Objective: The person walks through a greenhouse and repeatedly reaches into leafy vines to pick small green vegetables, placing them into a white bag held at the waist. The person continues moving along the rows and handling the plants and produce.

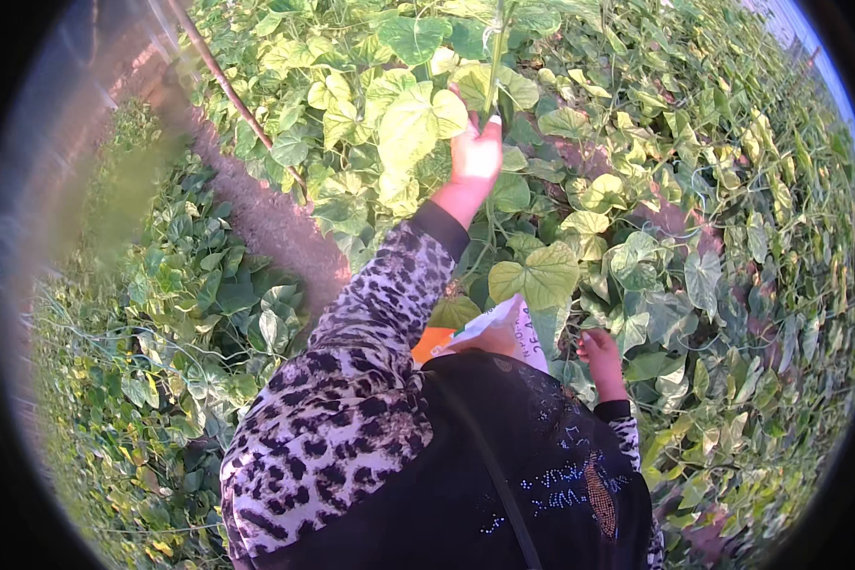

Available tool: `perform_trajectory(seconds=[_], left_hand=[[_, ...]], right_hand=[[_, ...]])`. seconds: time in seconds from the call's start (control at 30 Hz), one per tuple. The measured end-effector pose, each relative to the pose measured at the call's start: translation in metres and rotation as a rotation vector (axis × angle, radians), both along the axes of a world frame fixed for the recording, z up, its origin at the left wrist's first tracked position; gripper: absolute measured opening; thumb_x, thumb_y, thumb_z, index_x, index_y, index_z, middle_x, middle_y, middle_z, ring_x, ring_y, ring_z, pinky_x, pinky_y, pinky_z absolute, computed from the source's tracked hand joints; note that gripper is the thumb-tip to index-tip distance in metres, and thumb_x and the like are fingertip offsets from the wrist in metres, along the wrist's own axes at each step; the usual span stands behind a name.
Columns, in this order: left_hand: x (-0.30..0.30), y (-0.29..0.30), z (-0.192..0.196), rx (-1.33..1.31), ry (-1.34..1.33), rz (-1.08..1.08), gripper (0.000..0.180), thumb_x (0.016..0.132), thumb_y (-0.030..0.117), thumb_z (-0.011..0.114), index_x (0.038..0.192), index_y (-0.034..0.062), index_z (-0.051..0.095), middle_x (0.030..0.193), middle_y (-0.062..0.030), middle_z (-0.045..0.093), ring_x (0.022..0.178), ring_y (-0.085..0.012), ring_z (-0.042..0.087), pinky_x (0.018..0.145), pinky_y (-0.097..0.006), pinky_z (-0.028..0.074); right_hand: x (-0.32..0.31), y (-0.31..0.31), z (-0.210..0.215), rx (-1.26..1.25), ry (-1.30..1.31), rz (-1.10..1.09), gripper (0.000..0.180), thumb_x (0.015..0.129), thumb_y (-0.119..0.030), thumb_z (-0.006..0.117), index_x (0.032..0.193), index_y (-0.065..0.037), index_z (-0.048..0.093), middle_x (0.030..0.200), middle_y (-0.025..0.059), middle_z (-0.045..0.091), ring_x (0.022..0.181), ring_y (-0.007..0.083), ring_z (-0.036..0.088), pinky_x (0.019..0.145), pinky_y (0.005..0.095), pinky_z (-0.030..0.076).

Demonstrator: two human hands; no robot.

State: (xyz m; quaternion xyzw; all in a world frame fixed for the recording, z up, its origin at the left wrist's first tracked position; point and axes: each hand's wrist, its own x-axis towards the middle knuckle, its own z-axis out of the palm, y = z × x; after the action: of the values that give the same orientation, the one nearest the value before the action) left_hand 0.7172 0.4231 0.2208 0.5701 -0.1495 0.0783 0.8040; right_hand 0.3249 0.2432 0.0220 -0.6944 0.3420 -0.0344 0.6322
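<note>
My left hand [478, 154] reaches up and forward among the vines, its fingers closed around a slender green stem [495, 71]. The thumb lies on the near side, while a broad yellow-green leaf [413, 123] hides part of the other fingers. Lower and to the right, my right hand [602, 359] is near the leaves with its fingers curled in. Whatever it may hold is too small to make out. Between my arms, against my front, sits an open white bag [532, 334] with print and an orange part [431, 344].
Dense leafy vines [693, 275] surround me, with thin tendrils at the right. A strip of bare soil [275, 223] runs along the left, beside another leafy row [185, 313]. A slanting brown pole [233, 90] rises at the upper left. Something blurred and green crosses the left side.
</note>
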Motion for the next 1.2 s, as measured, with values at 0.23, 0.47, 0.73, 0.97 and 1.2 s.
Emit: perform_trajectory(seconds=[0.23,0.47,0.73,0.97,1.2], left_hand=[[0.055,-0.025,0.063,0.256,0.09,-0.192,0.068,0.091,0.004,0.063,0.152,0.0002,0.033,0.138,-0.0191,0.055,0.124,-0.0255,0.055,0.106,-0.032,0.041],[0.056,-0.05,0.049,0.052,-0.031,-0.315,0.029,0.096,0.015,0.069,0.123,0.0051,0.064,0.091,0.0038,0.061,0.073,-0.0057,0.05,0.063,-0.021,0.04],[0.029,-0.05,0.082,-0.142,-0.012,-0.307,0.013,0.102,0.014,0.058,0.108,0.0063,0.067,0.096,-0.0006,0.067,0.087,-0.0108,0.061,0.082,-0.032,0.053],[0.011,-0.031,0.127,0.155,-0.32,-0.3,0.015,0.103,0.011,0.054,0.108,0.0017,0.065,0.098,-0.0041,0.069,0.086,-0.0131,0.067,0.079,-0.028,0.056],[0.01,0.026,0.214,0.057,-0.26,-0.39,0.017,0.103,0.016,0.054,0.094,0.0049,0.063,0.068,0.0019,0.052,0.06,-0.0089,0.053,0.058,-0.025,0.045]], right_hand=[[0.019,-0.004,0.026,0.077,-0.061,-0.002,0.024,0.099,-0.018,0.062,0.116,-0.001,0.066,0.091,0.0037,0.07,0.078,0.0104,0.063,0.069,0.0249,0.051],[0.088,-0.027,0.108,-0.147,-0.253,0.148,0.023,0.1,-0.015,0.062,0.116,0.001,0.067,0.095,0.0041,0.068,0.081,0.0109,0.06,0.076,0.0258,0.049],[0.213,0.004,0.294,-0.647,-0.601,0.233,0.028,0.099,-0.024,0.061,0.117,-0.003,0.069,0.103,0.016,0.071,0.097,0.0253,0.068,0.087,0.0343,0.051],[0.323,0.053,0.34,-0.259,-0.858,0.103,0.055,0.103,-0.026,0.055,0.144,0.008,0.042,0.127,0.0177,0.062,0.115,0.0218,0.06,0.1,0.0319,0.046],[0.332,0.08,0.338,-0.018,-0.913,0.028,0.033,0.107,-0.037,0.048,0.114,-0.007,0.061,0.082,-0.0012,0.056,0.076,0.0102,0.053,0.075,0.0263,0.044]])
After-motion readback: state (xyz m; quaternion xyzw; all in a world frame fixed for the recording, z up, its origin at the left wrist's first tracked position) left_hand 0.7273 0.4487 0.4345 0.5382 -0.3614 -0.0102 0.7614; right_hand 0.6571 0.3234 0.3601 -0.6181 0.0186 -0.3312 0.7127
